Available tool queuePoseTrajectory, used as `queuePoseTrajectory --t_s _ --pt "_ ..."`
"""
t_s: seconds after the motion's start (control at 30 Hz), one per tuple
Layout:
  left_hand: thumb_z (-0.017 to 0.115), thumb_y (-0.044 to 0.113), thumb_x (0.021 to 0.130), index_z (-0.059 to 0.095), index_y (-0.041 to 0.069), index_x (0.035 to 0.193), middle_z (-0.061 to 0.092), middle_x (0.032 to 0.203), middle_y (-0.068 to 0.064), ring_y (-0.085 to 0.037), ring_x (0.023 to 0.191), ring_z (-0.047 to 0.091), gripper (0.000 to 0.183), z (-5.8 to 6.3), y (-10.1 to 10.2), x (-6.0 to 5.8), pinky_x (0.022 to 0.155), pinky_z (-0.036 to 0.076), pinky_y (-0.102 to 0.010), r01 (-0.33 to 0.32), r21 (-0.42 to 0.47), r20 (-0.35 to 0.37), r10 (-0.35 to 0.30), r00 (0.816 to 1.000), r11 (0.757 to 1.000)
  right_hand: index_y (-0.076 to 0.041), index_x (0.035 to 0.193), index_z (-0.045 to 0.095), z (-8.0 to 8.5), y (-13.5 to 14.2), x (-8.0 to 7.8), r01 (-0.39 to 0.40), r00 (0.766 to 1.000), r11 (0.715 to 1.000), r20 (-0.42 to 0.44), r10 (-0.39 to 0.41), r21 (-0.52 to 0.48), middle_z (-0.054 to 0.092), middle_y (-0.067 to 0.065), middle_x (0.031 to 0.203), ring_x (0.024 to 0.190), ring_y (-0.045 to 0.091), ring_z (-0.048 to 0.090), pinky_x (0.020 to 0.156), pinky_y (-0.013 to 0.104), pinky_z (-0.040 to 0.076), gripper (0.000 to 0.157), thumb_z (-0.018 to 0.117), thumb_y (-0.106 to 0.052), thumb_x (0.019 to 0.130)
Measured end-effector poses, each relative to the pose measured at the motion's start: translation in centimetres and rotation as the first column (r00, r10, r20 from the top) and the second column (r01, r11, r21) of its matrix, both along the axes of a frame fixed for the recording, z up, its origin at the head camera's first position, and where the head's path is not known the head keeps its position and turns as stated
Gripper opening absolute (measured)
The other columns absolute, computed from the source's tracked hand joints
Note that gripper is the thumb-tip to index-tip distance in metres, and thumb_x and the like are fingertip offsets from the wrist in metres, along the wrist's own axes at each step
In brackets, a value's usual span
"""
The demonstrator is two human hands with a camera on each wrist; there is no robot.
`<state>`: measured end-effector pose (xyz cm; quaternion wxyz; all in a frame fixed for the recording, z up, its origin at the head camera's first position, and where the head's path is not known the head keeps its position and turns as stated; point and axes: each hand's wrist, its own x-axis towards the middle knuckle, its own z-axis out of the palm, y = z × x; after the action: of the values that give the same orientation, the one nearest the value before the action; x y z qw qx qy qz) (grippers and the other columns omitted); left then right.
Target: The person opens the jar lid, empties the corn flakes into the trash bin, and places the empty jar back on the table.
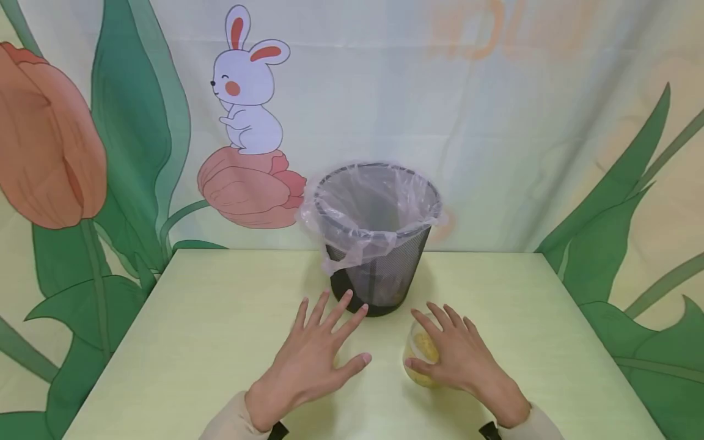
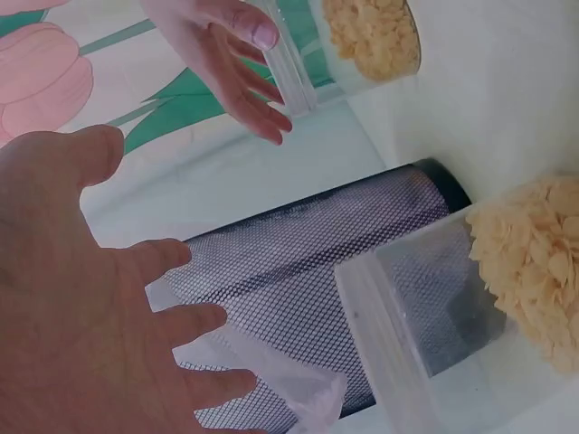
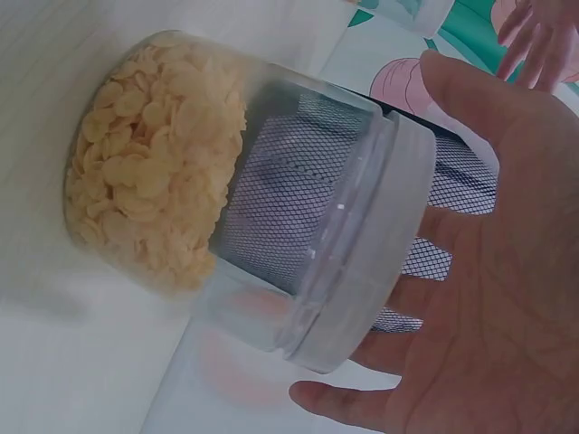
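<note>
My left hand [image 1: 308, 360] is spread wide, fingers fanned out, above a clear lidded jar [image 2: 398, 334] of pale yellow flakes. From the head that jar is almost wholly hidden beneath this hand. On the right stands a similar clear jar [image 1: 415, 357], about half full of flakes [image 3: 154, 172], with a frosted lid [image 3: 375, 244]. Over its top reaches my right hand [image 1: 466, 354], fingers straight and apart, palm facing the lid, gripping nothing. Both jars stand upright on the table.
A black mesh bin [image 1: 401, 263] with a thin pinkish bag [image 1: 363, 247] folded over its rim stands behind the jars, at the middle of the pale table [image 1: 209, 318]. Behind the table hangs a cloth [image 1: 495, 153] printed with tulips and a rabbit.
</note>
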<state>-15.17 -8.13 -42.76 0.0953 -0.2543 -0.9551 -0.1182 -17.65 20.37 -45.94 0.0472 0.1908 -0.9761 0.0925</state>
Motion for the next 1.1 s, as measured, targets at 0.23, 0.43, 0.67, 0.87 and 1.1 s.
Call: queuePoseTrajectory --t_s 0.23,0.43,0.67,0.87,1.1 --pt "0.038 0.07 0.093 0.029 0.035 0.154 0.023 0.164 0.001 -0.036 0.152 0.015 0.071 -0.8 0.8 0.1 0.117 0.016 -0.066 0.041 0.001 -0.01 -0.041 0.999 0.999 -0.029 0.151 0.038 -0.1 0.1 0.0 0.006 1.0 1.0 0.018 -0.006 0.003 0.036 0.011 0.157 0.141 0.045 0.036 0.105 0.07 0.033 0.087 0.069 -0.066 0.077" --pt "0.04 0.068 0.093 0.033 0.032 0.153 0.025 0.164 0.0 -0.037 0.151 0.019 0.07 -1.4 1.5 0.4 0.116 0.018 -0.066 0.059 0.003 -0.027 -0.059 0.998 0.998 -0.028 0.15 0.039 0.0 0.1 -0.1 0.009 0.999 1.0 0.038 -0.009 0.003 0.037 0.012 0.157 0.14 0.044 0.038 0.102 0.068 0.038 0.088 0.071 -0.064 0.076" --pt "0.036 0.069 0.094 0.036 0.03 0.152 0.025 0.164 -0.001 -0.036 0.151 0.019 0.07 -1.9 2.1 0.5 0.115 0.021 -0.066 0.07 -0.002 -0.026 -0.07 0.997 0.998 -0.028 0.149 0.04 -0.3 0.3 -0.3 0.017 0.998 1.0 0.068 -0.016 -0.015 0.037 0.009 0.156 0.138 0.04 0.04 0.083 0.06 0.052 0.087 0.075 -0.059 0.076" --pt "0.036 0.07 0.094 0.034 0.031 0.153 0.023 0.164 0.0 -0.035 0.152 0.017 0.071 -1.7 2.5 0.7 0.115 0.023 -0.066 0.079 -0.005 -0.024 -0.079 0.997 0.997 -0.03 0.146 0.045 -0.6 0.5 -0.6 0.017 0.999 0.999 0.043 -0.015 -0.034 0.043 0.009 0.151 0.133 0.04 0.044 0.074 0.057 0.055 0.083 0.077 -0.057 0.075" --pt "0.049 0.07 0.088 0.033 0.029 0.154 0.026 0.163 -0.002 -0.035 0.152 0.019 0.079 -1.6 2.7 0.6 0.115 0.025 -0.064 0.082 -0.013 -0.037 -0.083 0.996 0.997 -0.029 0.142 0.051 -0.2 0.6 -0.8 0.028 1.0 0.999 0.011 -0.028 -0.024 0.049 0.006 0.144 0.126 0.037 0.05 0.066 0.051 0.056 0.079 0.077 -0.059 0.073"
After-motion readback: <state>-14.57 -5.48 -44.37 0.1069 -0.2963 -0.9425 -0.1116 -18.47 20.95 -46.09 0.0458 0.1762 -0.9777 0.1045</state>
